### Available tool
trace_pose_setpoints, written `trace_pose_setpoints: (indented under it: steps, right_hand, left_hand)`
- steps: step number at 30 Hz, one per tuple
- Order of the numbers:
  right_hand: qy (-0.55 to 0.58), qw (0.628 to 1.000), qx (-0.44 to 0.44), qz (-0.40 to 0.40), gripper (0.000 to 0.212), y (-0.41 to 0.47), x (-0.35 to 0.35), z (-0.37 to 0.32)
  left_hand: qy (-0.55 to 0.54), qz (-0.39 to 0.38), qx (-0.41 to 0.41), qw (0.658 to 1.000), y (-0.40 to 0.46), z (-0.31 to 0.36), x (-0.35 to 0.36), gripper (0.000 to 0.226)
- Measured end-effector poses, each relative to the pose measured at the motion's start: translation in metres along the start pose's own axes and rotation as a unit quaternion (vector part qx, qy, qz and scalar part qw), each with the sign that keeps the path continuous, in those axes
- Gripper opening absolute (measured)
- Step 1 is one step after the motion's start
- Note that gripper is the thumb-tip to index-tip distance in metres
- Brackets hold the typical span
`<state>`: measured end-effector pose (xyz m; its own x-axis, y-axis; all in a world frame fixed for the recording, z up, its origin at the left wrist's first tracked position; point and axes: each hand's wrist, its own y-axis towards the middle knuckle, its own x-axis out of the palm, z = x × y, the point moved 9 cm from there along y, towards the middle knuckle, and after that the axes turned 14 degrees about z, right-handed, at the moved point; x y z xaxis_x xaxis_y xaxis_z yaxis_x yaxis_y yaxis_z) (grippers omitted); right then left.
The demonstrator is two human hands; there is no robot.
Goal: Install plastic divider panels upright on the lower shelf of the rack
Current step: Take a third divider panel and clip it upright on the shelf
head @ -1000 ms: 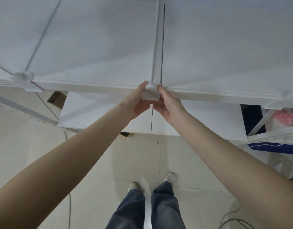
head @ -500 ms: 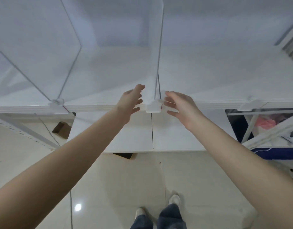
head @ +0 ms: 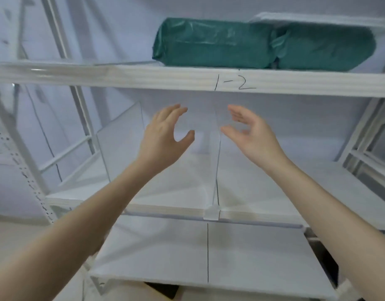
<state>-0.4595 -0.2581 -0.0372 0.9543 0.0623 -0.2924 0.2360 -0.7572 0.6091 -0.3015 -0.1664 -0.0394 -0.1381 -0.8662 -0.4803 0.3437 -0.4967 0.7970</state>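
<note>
A clear plastic divider panel (head: 216, 161) stands upright on the white shelf (head: 165, 208), seen edge-on, its white foot clip (head: 211, 212) hooked over the shelf's front edge. My left hand (head: 165, 135) hovers open just left of the panel's upper part, fingers spread. My right hand (head: 250, 131) is open just right of it, palm turned toward the panel. Neither hand touches it. A second clear divider panel (head: 122, 144) stands upright further left on the same shelf.
The shelf above (head: 187, 78) bears the marking "1-2" and carries two green wrapped bundles (head: 263, 45). White perforated rack uprights (head: 20, 161) rise at the left, more frame at the right (head: 365, 144). A lower white shelf (head: 252, 257) with a black line lies beneath.
Both hands let go of the foot clip at the shelf edge and rose, open, to either side of the panel's upper part. The view tilted up from the floor to the rack.
</note>
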Motion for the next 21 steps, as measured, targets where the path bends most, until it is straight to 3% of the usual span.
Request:
trace_pose_setpoints:
  steps: [3,8,15,21]
  right_hand:
    - [-0.025,0.995,-0.094,-0.011,0.055,0.007,-0.005,-0.047]
    - [-0.087,0.972,-0.216,-0.011,0.060,0.015,0.006,-0.103]
    - [-0.127,0.952,-0.276,-0.030,0.062,0.019,0.063,-0.141]
    - [-0.150,0.942,-0.298,-0.043,0.063,0.031,0.157,-0.168]
  left_hand:
    - [0.063,0.040,0.067,0.995,0.018,0.017,-0.041,0.058]
    - [0.128,0.077,0.103,0.983,0.035,0.012,-0.095,0.064]
    - [0.136,0.110,0.089,0.981,0.052,-0.038,-0.139,0.065]
    - [0.153,0.101,0.104,0.978,0.080,-0.117,-0.163,0.065]
